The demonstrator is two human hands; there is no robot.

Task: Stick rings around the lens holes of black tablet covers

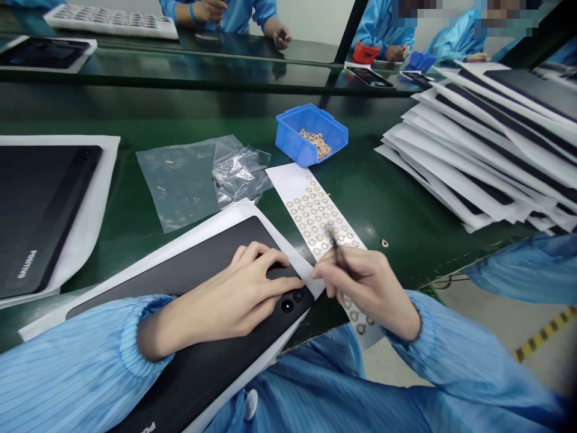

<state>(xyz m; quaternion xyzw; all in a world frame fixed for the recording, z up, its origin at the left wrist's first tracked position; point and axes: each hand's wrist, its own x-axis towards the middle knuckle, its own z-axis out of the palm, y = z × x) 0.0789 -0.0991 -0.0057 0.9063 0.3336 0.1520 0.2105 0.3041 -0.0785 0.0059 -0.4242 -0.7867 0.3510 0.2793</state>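
Observation:
My left hand (243,288) lies flat, fingers spread, on the back of a black tablet (198,361) that rests on a white sheet, its fingertips next to the camera lenses (292,300). My right hand (367,285) pinches a thin dark tool, probably tweezers (334,243), whose tip points at a white strip (311,204) carrying several small ring-shaped stickers. The strip runs from the blue bin down under my right hand.
A blue bin (311,133) with several loose rings stands behind the strip. Clear plastic bags (198,174) lie left of it. Another black tablet (36,210) lies at left, a stack of sheeted tablets (487,138) at right. Other people's hands (282,35) work across the table.

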